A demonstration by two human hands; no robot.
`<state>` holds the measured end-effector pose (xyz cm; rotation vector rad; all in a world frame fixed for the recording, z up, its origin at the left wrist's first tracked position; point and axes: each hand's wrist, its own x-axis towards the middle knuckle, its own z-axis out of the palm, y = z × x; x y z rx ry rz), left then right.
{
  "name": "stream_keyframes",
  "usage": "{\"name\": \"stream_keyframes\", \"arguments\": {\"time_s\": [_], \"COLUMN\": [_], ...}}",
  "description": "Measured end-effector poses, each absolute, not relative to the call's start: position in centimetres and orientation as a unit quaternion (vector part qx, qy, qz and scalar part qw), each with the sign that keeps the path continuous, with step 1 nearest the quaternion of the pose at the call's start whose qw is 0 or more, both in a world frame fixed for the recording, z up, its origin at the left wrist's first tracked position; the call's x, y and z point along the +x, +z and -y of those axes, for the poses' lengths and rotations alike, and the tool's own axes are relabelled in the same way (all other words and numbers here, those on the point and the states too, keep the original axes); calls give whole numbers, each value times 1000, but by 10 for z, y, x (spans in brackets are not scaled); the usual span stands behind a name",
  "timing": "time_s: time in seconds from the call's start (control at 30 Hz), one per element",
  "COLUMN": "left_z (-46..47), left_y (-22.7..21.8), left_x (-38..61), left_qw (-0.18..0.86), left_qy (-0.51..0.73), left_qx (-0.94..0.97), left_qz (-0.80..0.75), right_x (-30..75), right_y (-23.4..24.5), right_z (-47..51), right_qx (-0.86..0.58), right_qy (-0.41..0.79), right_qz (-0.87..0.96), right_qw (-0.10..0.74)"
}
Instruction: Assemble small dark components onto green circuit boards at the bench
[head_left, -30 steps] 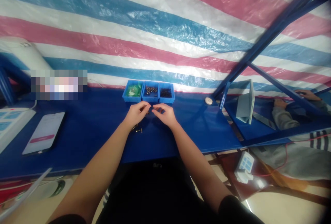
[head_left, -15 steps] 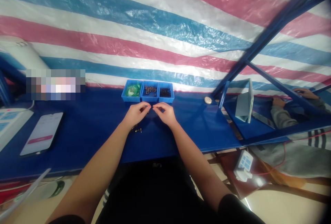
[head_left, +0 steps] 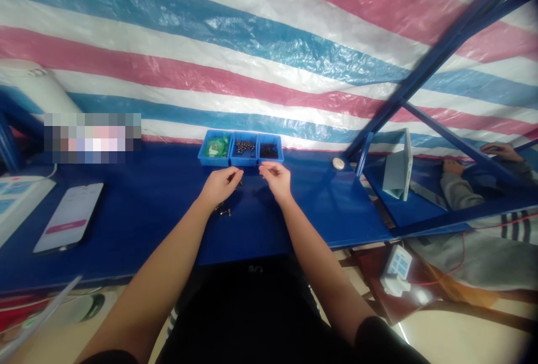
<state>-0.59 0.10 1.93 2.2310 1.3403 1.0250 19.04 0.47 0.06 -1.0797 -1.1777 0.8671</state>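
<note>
On the glossy dark-blue tabletop, small brass-coloured metal pieces lie loose beside the bare left hand, which partly hides them. Its thumb and forefinger are together at the tips (whether they clamp anything, I cannot tell). Well apart from it, the bare right hand has its fingertips bunched, contents equally unclear. Just beyond stand three open rectangular blue plastic bins with green, brassy and black contents. Farther right sits a round cream-coloured disc; far left, a white-screened smartphone.
</note>
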Motion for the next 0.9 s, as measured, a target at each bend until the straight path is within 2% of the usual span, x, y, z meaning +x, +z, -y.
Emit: {"name": "stream_keyframes", "arguments": {"time_s": [0.13, 0.43, 0.53, 0.7, 0.77, 0.9], "left_z": [-2, -2, -3, -1, -1, -1], "left_y": [18, 17, 17, 17, 18, 18], "left_x": [-6, -8, -8, -7, -7, -7], "left_qw": [156, 156, 149, 139, 139, 144], "left_qy": [361, 362, 370, 381, 386, 383], "left_qx": [788, 782, 778, 774, 770, 773], "left_qz": [-474, -483, -486, -486, -488, -485], "right_x": [201, 218, 218, 211, 212, 215], "right_y": [-1, -11, -6, 6, 8, 9], "right_z": [-18, -36, -20, 4, 7, 5], "right_qx": [-496, -488, -475, -443, -437, -438], "right_qy": [346, 359, 354, 322, 311, 321], "right_qz": [481, 509, 590, 777, 797, 794], "right_qw": [634, 612, 548, 311, 277, 275]}}
